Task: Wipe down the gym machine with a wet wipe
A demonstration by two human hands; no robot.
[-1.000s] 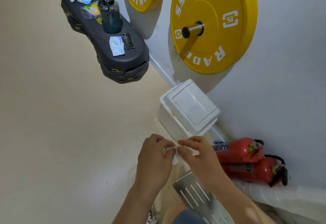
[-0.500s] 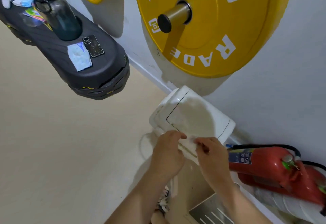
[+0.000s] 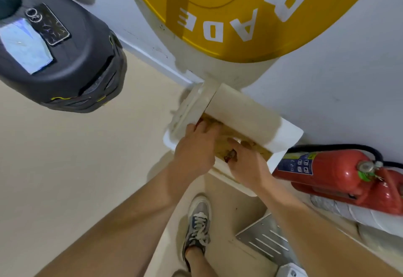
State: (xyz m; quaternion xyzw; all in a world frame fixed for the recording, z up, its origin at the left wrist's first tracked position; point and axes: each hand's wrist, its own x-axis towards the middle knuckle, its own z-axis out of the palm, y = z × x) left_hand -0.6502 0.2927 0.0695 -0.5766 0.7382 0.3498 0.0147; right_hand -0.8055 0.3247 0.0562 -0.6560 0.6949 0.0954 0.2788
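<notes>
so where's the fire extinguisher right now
Head view, right side: the fire extinguisher lies by the wall, just beside the white bin.

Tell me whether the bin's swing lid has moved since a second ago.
Yes. The swing lid has swung open against the bin's fixed white rim, exposing rubbish inside.
</notes>
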